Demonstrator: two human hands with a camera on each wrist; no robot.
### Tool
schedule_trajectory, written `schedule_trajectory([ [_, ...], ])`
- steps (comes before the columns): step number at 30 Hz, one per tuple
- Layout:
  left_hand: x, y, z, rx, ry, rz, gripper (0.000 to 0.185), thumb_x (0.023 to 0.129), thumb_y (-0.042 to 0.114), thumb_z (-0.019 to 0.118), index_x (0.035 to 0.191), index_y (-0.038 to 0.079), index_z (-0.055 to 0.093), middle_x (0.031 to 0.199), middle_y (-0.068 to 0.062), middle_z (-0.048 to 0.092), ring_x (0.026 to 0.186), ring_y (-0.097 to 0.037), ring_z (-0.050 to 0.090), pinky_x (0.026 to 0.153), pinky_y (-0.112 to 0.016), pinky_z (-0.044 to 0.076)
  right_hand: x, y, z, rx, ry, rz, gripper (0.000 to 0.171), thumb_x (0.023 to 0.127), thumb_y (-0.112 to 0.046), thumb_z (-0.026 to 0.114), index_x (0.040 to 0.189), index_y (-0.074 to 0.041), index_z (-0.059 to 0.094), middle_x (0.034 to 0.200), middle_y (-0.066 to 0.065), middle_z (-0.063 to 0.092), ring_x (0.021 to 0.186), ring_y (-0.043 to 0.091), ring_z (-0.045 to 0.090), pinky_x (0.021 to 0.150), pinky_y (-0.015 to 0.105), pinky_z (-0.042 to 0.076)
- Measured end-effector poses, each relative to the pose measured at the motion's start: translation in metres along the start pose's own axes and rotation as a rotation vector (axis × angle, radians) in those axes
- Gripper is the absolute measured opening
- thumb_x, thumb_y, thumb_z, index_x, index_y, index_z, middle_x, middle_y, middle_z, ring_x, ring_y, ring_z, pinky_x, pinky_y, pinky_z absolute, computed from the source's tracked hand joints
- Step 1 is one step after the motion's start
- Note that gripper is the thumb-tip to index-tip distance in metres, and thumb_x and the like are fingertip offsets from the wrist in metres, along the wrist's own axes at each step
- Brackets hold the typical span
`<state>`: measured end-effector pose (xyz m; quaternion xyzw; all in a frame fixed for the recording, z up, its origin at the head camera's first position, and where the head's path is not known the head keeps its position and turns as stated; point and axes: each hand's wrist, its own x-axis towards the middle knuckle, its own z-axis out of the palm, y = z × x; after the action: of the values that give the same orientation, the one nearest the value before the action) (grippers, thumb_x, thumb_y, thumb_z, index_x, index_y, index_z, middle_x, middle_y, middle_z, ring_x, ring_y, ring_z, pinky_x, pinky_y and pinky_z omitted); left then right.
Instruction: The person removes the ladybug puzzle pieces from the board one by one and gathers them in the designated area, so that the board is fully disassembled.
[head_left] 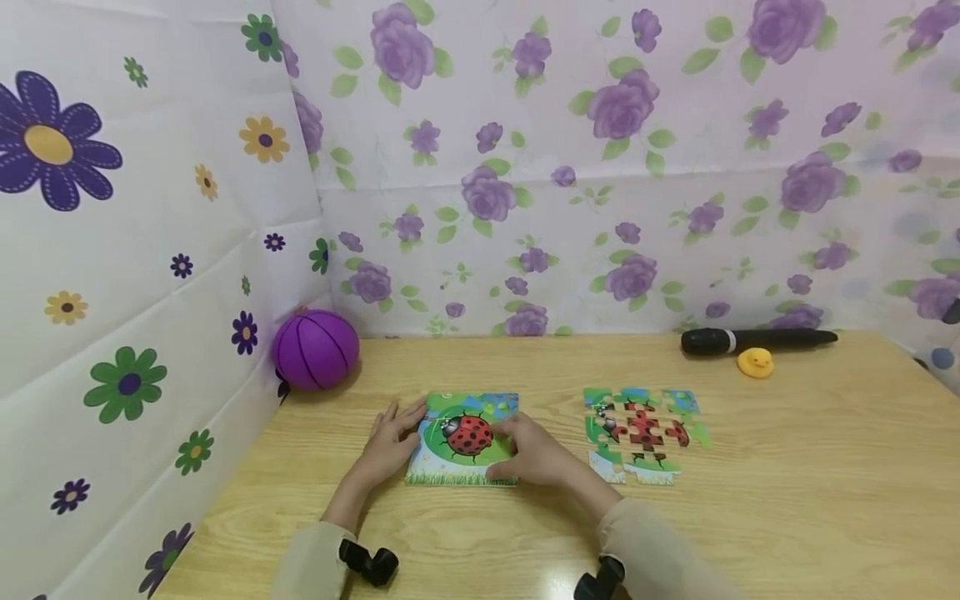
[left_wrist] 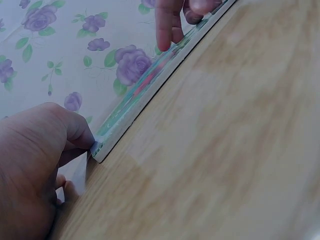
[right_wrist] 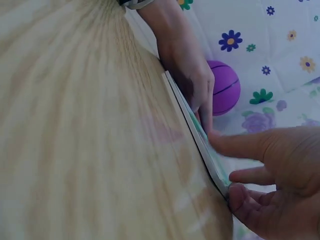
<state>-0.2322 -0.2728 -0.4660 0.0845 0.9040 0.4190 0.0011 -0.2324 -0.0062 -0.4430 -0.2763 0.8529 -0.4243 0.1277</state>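
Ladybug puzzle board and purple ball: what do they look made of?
The puzzle board looks like printed cardboard or thin wood with a glossy picture face; the wrist views show a flat, layered pale edge. The purple ball looks like smooth rubber or plastic, with moulded grooves and soft shine.

Right hand (right_wrist: pixel 270 175) gripping puzzle board (right_wrist: pixel 197 140) corner, left hand (right_wrist: pixel 192 82) on far edge, purple ball (right_wrist: pixel 225 87) behind
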Motion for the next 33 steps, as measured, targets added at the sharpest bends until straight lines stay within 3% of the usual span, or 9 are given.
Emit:
schedule_trajectory([
  [11, 0.008, 0.009, -0.006, 0.007, -0.035, 0.031, 0.051, 0.097, 0.005, 0.044, 0.147, 0.000, 0.039, 0.161, -0.009, 0.029, 0.152, -0.040, -0.007, 0.122, -0.055, -0.015, 0.000, -0.001, -0.005, -0.011, 0.038, 0.052, 0.055, 0.078, -0.013, 0.080, 0.127, 0.002, 0.059, 0.099, 0.010, 0.046, 0.084, 0.018, 0.042, 0.068, 0.027, 0.037],
  [18, 0.003, 0.006, -0.001, 0.008, -0.038, 0.020, 0.051, 0.096, 0.004, 0.045, 0.147, 0.001, 0.039, 0.161, -0.008, 0.028, 0.152, -0.040, -0.007, 0.122, -0.056, -0.015, -0.003, 0.004, -0.001, 0.045, 0.013, 0.025, 0.052, 0.079, -0.010, 0.079, 0.123, -0.003, 0.053, 0.105, 0.010, 0.054, 0.084, 0.018, 0.044, 0.073, 0.030, 0.040],
  [26, -0.002, 0.002, -0.002, 0.016, -0.012, -0.001, 0.051, 0.096, 0.004, 0.045, 0.147, 0.001, 0.040, 0.161, -0.008, 0.029, 0.152, -0.040, -0.005, 0.122, -0.057, -0.013, -0.002, 0.001, -0.001, 0.111, 0.031, 0.000, 0.042, 0.084, -0.008, 0.074, 0.123, -0.008, 0.057, 0.104, 0.011, 0.056, 0.078, 0.017, 0.045, 0.067, 0.026, 0.040],
  [30, -0.003, 0.001, -0.003, 0.019, -0.021, -0.015, 0.052, 0.097, 0.005, 0.045, 0.148, 0.002, 0.039, 0.161, -0.008, 0.028, 0.153, -0.039, -0.006, 0.122, -0.057, -0.013, -0.003, 0.004, -0.012, 0.203, 0.065, 0.002, 0.040, 0.086, -0.008, 0.072, 0.124, -0.008, 0.058, 0.105, 0.012, 0.056, 0.081, 0.016, 0.049, 0.068, 0.024, 0.044],
  [33, -0.002, 0.000, -0.001, 0.011, -0.022, -0.010, 0.051, 0.097, 0.005, 0.045, 0.148, 0.002, 0.039, 0.161, -0.008, 0.028, 0.152, -0.039, -0.007, 0.122, -0.057, -0.014, -0.010, 0.012, -0.029, 0.224, 0.105, -0.007, 0.042, 0.088, -0.010, 0.070, 0.127, -0.007, 0.058, 0.115, 0.016, 0.059, 0.090, 0.017, 0.055, 0.075, 0.027, 0.050],
])
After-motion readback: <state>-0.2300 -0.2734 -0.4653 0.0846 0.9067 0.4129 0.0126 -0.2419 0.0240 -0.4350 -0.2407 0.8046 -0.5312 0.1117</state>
